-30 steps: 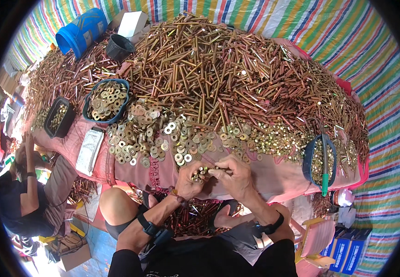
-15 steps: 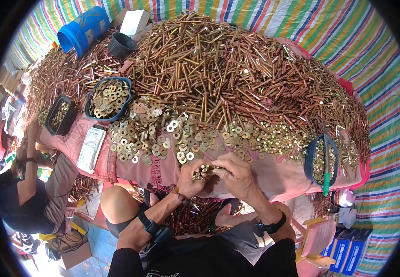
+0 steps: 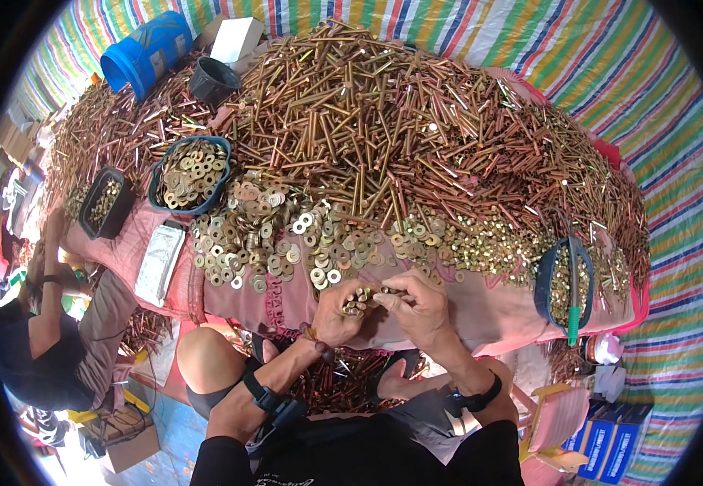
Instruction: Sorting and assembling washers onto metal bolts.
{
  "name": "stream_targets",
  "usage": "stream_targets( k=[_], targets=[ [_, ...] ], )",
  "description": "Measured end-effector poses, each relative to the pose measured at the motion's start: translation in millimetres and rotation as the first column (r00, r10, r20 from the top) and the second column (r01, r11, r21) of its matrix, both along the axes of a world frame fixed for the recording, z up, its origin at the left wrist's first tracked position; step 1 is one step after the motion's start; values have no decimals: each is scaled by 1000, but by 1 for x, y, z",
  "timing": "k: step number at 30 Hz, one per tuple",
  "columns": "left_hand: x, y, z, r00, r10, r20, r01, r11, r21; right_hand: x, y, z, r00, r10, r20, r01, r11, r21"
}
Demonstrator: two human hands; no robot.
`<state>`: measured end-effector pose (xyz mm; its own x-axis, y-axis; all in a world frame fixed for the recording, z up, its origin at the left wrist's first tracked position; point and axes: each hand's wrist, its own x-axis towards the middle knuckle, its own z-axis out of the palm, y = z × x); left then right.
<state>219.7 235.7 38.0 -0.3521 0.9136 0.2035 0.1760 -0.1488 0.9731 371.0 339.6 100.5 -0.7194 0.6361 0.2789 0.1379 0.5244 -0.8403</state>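
Nearby, the left hand (image 3: 337, 316) clasps metal rods (image 3: 355, 307); just right, the right hand (image 3: 418, 309) pinches a small piece (image 3: 386, 291).

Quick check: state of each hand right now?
Left hand: closed around a bundle of bolts.
Right hand: pinched closed beside it; contents unclear.

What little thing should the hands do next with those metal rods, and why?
Perhaps the left hand should squeeze its rods a bit tighter. Several ends poke out of that fist unevenly, and the right hand's fingertips are right beside them, so a rod might get nudged loose.
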Motion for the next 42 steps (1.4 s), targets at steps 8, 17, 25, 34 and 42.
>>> stream_targets(
  k=[8,17,25,34,42],
  targets=[
    [0,1,-4,999,21,-40,-20,1000,7,-3,7,6,993,115,-24,-102,946,308],
    [0,1,-5,1000,10,-11,-10,1000,-20,-4,4,1,995,86,-55,-71,968,240],
    [0,-2,-9,1000,11,23,-11,1000,16,-2,-1,1,1000,19,4,-19,1000,23],
    [-1,0,-15,994,13,-111,-7,999,54,-2,5,6,996,84,-28,-73,961,267],
    [1,0,-5,999,9,-32,-8,999,32,-2,-2,1,1000,-5,-27,9,987,163]
  ],
)
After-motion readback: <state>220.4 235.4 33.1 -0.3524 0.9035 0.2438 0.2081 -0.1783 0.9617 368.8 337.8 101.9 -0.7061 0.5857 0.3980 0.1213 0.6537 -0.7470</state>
